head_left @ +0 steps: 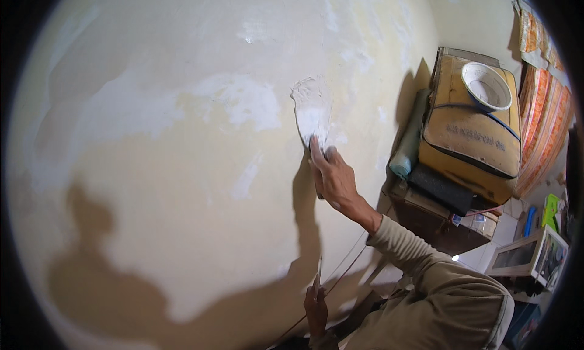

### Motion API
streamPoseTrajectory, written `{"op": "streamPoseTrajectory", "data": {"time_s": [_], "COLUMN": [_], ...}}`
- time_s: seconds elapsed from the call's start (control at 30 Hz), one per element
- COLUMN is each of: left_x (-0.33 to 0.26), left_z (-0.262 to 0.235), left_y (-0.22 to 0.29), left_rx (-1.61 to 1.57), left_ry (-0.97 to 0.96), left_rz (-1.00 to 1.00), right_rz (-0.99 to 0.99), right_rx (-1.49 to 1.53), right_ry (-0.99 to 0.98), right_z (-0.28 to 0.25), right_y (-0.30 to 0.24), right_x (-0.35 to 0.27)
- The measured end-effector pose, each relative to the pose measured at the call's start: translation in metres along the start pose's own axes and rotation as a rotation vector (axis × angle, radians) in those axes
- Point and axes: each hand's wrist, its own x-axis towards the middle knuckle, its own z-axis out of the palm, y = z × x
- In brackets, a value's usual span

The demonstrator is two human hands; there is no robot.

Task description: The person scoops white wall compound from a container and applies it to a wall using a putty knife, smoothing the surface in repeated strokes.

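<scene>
My right hand (337,180) is raised against the wall (243,167), its fingers closed on a putty knife (319,190) that the hand mostly hides. Just above the fingers, a fresh strip of thick white putty (311,110) runs up the wall, with a ragged ridge along its left side and top. Lower down, my left hand (316,310) is closed around a thin, flat tool (318,272). It points upward and shows nearly edge-on, so I cannot make out its exact kind.
At right, a yellow-brown suitcase (468,131) lies on a cabinet (426,219), carrying a white bowl (486,87). A rolled pale-green mat (406,155) stands beside it. An orange patterned curtain (541,128) hangs beyond. Thin cords (350,266) cross near my left hand.
</scene>
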Motion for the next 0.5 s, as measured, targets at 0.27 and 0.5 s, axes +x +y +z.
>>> {"op": "streamPoseTrajectory", "data": {"time_s": [0.27,0.5], "left_x": [0.005,-0.018], "left_z": [0.008,0.015], "left_y": [-0.025,-0.028], "left_rx": [-0.020,-0.131], "left_ry": [-0.031,-0.104], "left_rz": [0.075,-0.085], "right_rz": [0.455,0.543], "right_rx": [0.564,0.856], "right_ry": [-0.070,-0.024], "right_z": [-0.097,-0.093], "right_y": [0.025,0.017], "right_x": [0.016,0.094]}}
